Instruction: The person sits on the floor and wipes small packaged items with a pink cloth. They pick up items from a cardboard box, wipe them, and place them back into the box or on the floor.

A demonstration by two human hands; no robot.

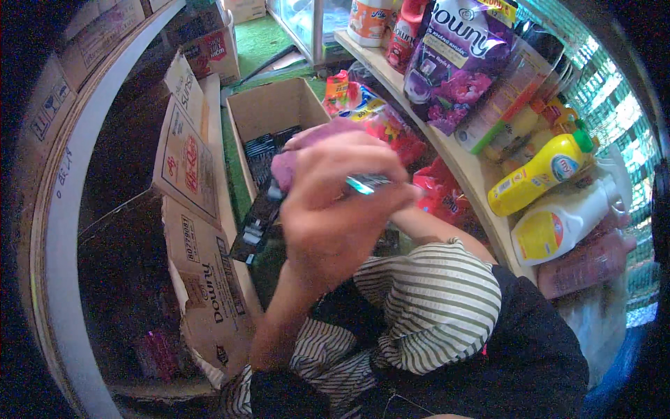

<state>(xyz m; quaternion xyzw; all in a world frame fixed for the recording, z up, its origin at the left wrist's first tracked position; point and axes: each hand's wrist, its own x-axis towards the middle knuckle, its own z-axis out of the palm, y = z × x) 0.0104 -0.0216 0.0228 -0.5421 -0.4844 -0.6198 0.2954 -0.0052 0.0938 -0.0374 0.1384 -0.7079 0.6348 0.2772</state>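
My left hand is raised in mid-view, smeared by motion, its fingers curled in. A small dark item with a shiny teal glint shows between its fingers and thumb; its kind is unclear. Behind the knuckles is a bunched pink-purple cloth, and I cannot tell which hand has it. My right forearm reaches in from the right; the right hand is mostly hidden behind the left. Just below the hands, a black flat item with pale marks lies near an open cardboard box holding several dark packs.
At left stand cardboard cartons with raised flaps. The wooden shelf at right bears a purple pouch, a yellow bottle and a white spray bottle. Red packets lie beneath. Striped cloth covers my knee.
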